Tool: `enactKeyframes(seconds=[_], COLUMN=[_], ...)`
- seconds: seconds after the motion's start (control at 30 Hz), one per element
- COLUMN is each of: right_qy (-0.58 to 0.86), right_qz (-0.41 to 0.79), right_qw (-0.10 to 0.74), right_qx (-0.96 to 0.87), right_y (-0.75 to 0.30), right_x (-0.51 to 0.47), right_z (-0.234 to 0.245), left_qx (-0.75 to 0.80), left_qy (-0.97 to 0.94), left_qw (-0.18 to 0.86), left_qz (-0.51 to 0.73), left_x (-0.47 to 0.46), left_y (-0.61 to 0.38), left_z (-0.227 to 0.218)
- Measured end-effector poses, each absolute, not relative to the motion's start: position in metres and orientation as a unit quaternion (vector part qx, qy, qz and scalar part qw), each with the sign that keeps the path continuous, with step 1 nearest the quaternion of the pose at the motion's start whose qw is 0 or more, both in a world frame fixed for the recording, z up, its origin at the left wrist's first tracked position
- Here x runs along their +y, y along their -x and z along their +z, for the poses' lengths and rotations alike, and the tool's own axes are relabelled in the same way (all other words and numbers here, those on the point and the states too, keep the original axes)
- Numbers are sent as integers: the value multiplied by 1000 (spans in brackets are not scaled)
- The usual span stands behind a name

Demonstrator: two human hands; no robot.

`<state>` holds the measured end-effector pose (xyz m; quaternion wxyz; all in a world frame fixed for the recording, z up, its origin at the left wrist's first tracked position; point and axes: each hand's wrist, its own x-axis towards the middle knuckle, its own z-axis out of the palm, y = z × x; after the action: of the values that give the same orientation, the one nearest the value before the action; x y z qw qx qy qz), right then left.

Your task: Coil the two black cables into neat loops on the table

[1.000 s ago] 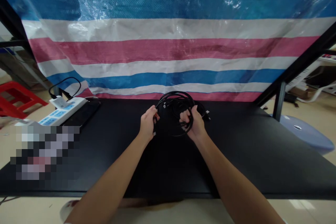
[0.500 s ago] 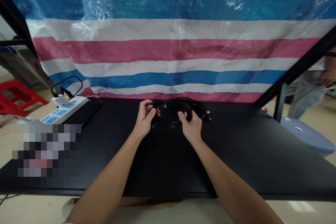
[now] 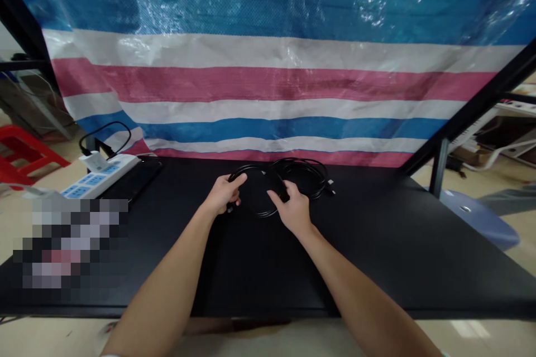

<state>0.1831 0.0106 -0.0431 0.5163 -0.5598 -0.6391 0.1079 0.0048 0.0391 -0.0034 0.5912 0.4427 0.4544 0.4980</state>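
Observation:
A looped black cable (image 3: 264,214) hangs between my two hands, just above the black tabletop. My left hand (image 3: 224,194) is closed around one side of the loop, with a short dark end showing below its fingers. On the other side, my right hand (image 3: 294,209) grips a thicker bundle of the same loop, thumb toward the middle. Behind my right hand lies another coiled black cable (image 3: 320,170), its metal-tipped plug resting on the tabletop. Where the two coils overlap, I cannot tell them apart.
A white power strip (image 3: 100,175) with a plugged-in adapter stands at the left, beside a dark flat phone-like device (image 3: 136,178). A striped plastic sheet (image 3: 268,83) hangs along the back edge. A blue stool (image 3: 477,215) is off to the right, a red stool (image 3: 31,156) to the left.
Both hands have come nearer to me, drawing the looped cable away from the other coil, which stays behind. My left hand has closed more. The view has shifted slightly.

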Motion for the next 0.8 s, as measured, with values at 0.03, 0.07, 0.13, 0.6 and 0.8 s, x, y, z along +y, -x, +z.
enactKeyframes(seconds=[0.03, 0.07, 0.13, 0.6, 0.8], right_qy=[565, 567, 569, 572, 594], right_qz=[96, 82, 56, 13, -6], right_qw=[506, 490, 436, 31, 54], right_qx=[-645, -656, -695, -820, -803], right_y=[-182, -180, -174, -123, -116], right_x=[10, 10, 8, 10, 33], right_z=[-45, -46, -45, -12, -14], left_qx=[460, 469, 495, 726, 708], left_qy=[-428, -414, -385, -520, -645], left_qw=[599, 606, 611, 218, 90], left_qz=[496, 491, 483, 394, 272], left_x=[40, 40, 42, 55, 44], left_y=[-3, -1, 5, 40, 32], left_z=[-2, -1, 2, -9, -3])
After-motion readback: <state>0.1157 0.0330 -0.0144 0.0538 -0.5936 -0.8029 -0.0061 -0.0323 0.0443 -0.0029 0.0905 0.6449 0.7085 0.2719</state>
